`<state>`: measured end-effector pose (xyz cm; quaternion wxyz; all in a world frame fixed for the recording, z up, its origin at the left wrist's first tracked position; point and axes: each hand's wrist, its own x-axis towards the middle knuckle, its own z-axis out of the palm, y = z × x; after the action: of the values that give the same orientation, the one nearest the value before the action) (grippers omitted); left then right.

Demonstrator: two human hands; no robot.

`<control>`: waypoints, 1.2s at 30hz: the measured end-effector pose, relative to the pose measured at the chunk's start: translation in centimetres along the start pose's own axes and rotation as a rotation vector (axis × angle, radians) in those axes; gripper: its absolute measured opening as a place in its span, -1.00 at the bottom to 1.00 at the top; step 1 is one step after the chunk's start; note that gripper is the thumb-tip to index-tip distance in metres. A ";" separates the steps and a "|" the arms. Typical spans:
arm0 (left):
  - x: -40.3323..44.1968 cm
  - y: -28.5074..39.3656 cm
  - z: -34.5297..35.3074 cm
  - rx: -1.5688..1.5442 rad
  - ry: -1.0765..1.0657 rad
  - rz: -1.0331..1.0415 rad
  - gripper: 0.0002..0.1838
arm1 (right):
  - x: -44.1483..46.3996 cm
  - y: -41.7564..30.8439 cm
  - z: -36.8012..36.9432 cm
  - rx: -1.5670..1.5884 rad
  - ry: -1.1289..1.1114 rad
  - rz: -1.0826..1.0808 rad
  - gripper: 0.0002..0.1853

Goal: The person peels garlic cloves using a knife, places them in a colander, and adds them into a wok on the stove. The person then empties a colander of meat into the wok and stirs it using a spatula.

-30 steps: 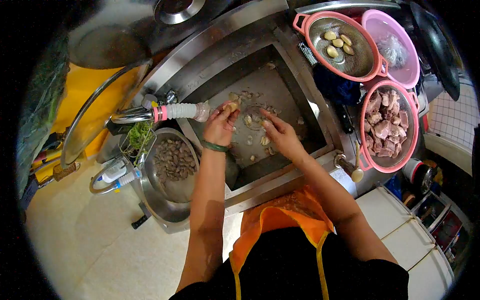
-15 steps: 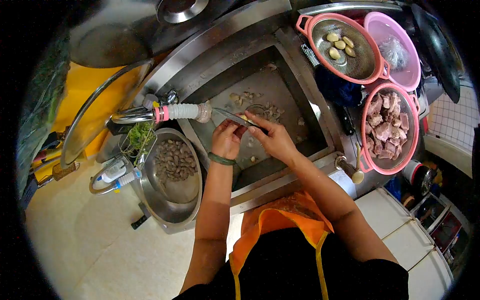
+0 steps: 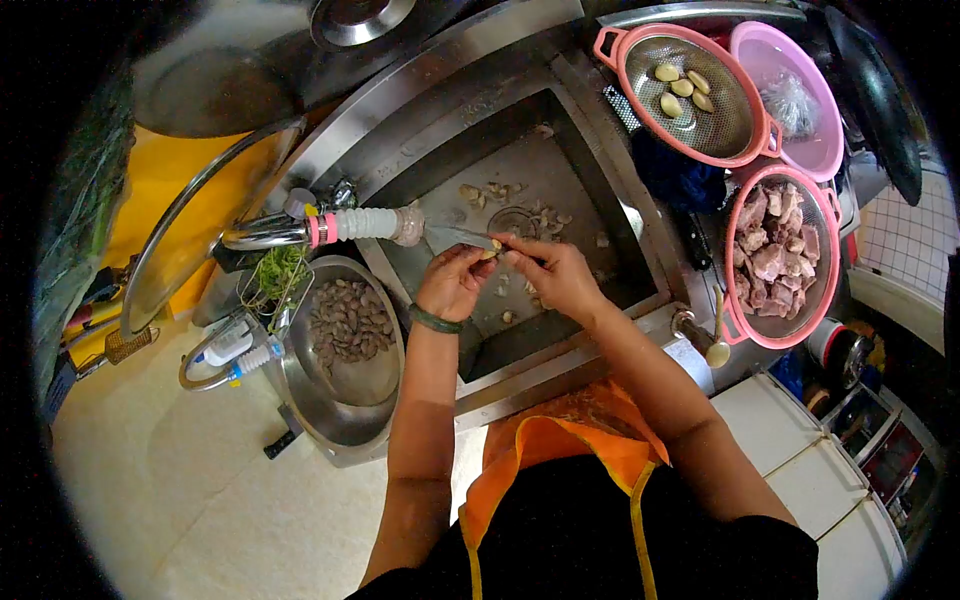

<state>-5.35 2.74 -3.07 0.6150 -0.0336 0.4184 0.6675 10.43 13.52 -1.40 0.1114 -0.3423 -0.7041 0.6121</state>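
Over the sink (image 3: 548, 168), right hand (image 3: 562, 278) has met left hand (image 3: 450, 283) at probable garlic (image 3: 491, 252).

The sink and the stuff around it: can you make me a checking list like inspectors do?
Surface: metal sink, scraps scattered on its bottom.
Job's things: knife, small pale piece; five pale lumps in the top basket.
Clutter: brown lumps in a metal bowl; meat in the lower basket.
Hands: left hand holds the small pale piece; right hand seems to hold the knife.
Cables: nothing seen; bendy hose on the tap.
Surroundings: orange apron on the person.
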 end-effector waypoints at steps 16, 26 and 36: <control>6.0 2.7 13.9 0.304 -0.009 0.347 -0.72 | -0.9 6.4 0.3 0.778 -0.044 0.595 -0.56; 9.3 3.2 15.5 0.844 0.107 0.604 -0.76 | -2.6 5.2 -2.4 0.812 0.228 0.553 -0.65; 8.1 -14.5 -7.7 1.953 -0.009 -0.472 -0.76 | -4.1 4.1 -4.1 0.700 0.249 0.534 -0.71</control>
<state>1.37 3.00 -20.06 0.4913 0.4059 0.7631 -0.1072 17.25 14.28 -3.29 0.1428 -0.5245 -0.3232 0.7746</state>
